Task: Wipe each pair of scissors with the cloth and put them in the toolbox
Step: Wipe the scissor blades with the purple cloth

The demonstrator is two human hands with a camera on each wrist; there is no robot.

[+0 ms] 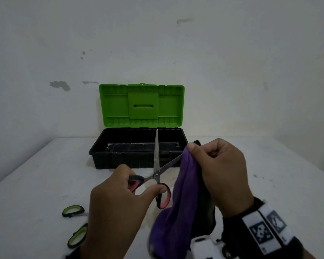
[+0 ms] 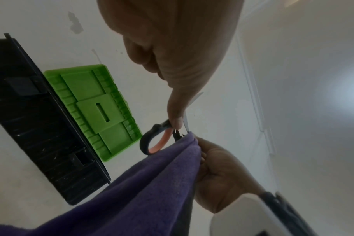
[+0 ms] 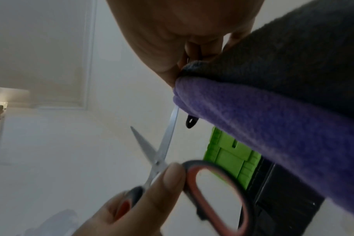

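My left hand (image 1: 120, 195) grips the black-and-red handles of a pair of scissors (image 1: 156, 163), blades spread apart above the table. One blade stands upright in front of the toolbox (image 1: 108, 157). The other blade slants right into the purple cloth (image 1: 178, 199), which my right hand (image 1: 221, 171) pinches around that blade. In the right wrist view the cloth (image 3: 273, 119) folds over the blade tip and the scissors (image 3: 164, 143) stay open. The toolbox is black with its green lid (image 1: 141, 105) raised, and its inside looks empty.
A second pair of scissors with green-and-black handles (image 1: 73, 211) lies on the white table (image 1: 269, 174) at the lower left, blades hidden behind my left arm. The toolbox stands against a white wall. A white camera housing (image 1: 204, 245) sits under my right wrist.
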